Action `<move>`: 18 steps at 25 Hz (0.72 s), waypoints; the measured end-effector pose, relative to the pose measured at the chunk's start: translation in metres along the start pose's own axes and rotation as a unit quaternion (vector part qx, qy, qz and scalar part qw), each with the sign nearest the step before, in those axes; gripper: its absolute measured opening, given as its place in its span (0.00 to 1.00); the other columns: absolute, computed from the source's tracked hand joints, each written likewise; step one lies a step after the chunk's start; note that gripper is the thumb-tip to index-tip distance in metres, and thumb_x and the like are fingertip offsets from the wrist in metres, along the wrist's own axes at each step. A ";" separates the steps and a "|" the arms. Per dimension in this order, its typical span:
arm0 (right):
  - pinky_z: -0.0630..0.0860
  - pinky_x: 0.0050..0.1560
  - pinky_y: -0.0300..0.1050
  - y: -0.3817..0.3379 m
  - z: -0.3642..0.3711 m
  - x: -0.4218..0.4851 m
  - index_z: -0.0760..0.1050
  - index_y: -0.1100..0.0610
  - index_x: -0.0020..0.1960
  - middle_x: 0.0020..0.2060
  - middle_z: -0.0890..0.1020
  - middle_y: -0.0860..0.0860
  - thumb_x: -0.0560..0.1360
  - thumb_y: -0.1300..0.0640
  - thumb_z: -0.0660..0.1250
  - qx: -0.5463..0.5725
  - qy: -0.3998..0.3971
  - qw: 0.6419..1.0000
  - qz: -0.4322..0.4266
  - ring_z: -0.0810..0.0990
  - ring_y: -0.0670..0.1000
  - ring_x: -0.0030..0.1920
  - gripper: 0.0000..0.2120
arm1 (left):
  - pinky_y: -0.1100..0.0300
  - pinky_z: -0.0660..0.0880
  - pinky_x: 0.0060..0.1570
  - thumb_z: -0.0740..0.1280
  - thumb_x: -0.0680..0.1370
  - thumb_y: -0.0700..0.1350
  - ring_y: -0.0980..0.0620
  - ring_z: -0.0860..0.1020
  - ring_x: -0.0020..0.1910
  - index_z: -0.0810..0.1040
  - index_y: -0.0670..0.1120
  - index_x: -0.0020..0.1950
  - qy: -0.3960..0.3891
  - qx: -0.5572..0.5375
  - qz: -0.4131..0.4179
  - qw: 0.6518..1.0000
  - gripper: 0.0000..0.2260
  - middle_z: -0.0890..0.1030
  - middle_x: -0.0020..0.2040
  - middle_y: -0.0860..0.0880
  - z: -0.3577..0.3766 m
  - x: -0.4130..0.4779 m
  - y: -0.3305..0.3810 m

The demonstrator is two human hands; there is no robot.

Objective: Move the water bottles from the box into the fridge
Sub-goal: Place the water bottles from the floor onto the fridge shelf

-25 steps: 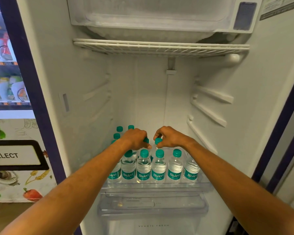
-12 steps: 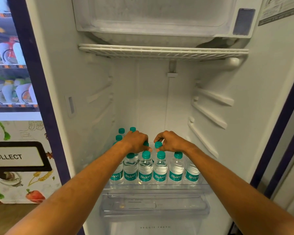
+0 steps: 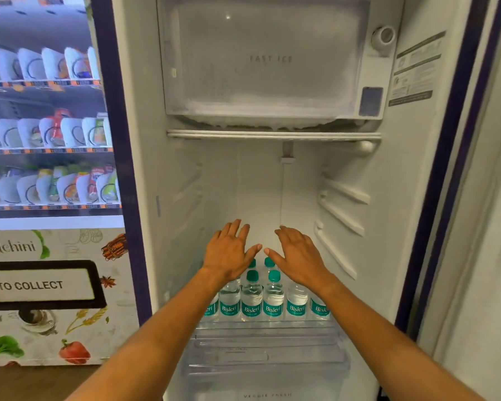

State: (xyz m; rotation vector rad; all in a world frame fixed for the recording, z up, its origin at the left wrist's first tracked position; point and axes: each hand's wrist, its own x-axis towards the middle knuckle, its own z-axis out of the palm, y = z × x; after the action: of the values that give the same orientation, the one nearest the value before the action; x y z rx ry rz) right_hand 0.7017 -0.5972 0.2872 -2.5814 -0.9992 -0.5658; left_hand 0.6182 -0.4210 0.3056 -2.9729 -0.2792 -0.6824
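Observation:
Several clear water bottles (image 3: pixel 273 299) with teal caps and teal labels stand upright in rows on the glass bottom shelf (image 3: pixel 266 324) of the open fridge (image 3: pixel 359 256). My left hand (image 3: pixel 229 253) hovers above the left bottles with its fingers spread and holds nothing. My right hand (image 3: pixel 298 254) hovers above the right bottles, fingers straight, also holding nothing. Both hands sit a little above the caps, their thumbs almost meeting. My hands and wrists hide some of the back bottles. The box is out of view.
A clear vegetable drawer (image 3: pixel 266 360) sits under the shelf. A wire shelf (image 3: pixel 272 135) and a frosted freezer compartment (image 3: pixel 266 62) are above. Shelf rails (image 3: pixel 339 218) line the right wall. A vending machine (image 3: pixel 41 169) stands to the left.
Both hands have let go of the bottle caps they were gripping, opened, and lifted above the bottles. The camera has tilted upward, showing more of the freezer compartment.

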 end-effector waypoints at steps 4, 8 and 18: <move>0.51 0.76 0.50 -0.027 -0.011 -0.039 0.55 0.54 0.79 0.79 0.56 0.54 0.78 0.32 0.43 -0.032 0.024 0.999 0.005 0.54 0.54 0.78 0.37 | 0.49 0.52 0.76 0.42 0.79 0.67 0.45 0.53 0.79 0.51 0.50 0.80 0.008 0.007 -0.001 1.000 0.34 0.50 0.80 0.46 -0.020 -0.045 0.005; 0.51 0.76 0.49 -0.058 -0.019 -0.078 0.56 0.55 0.78 0.78 0.57 0.53 0.78 0.32 0.44 -0.002 0.027 1.000 0.007 0.54 0.53 0.78 0.37 | 0.51 0.51 0.76 0.42 0.79 0.68 0.46 0.52 0.79 0.50 0.50 0.80 0.013 0.003 0.006 1.000 0.34 0.50 0.80 0.46 -0.039 -0.098 -0.001; 0.68 0.65 0.51 -0.169 0.004 -0.151 0.70 0.59 0.69 0.65 0.76 0.57 0.79 0.39 0.58 0.084 0.033 0.995 -0.041 0.74 0.58 0.65 0.28 | 0.51 0.69 0.67 0.49 0.80 0.66 0.45 0.70 0.70 0.63 0.47 0.76 0.000 0.054 0.065 0.996 0.32 0.68 0.73 0.45 -0.076 -0.231 -0.081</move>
State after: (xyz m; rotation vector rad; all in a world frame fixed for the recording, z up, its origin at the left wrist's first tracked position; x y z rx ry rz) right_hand 0.4834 -0.5616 0.2378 -2.3684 -1.0857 -0.5581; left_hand 0.3665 -0.3873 0.2753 -2.8580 -0.1164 -0.6317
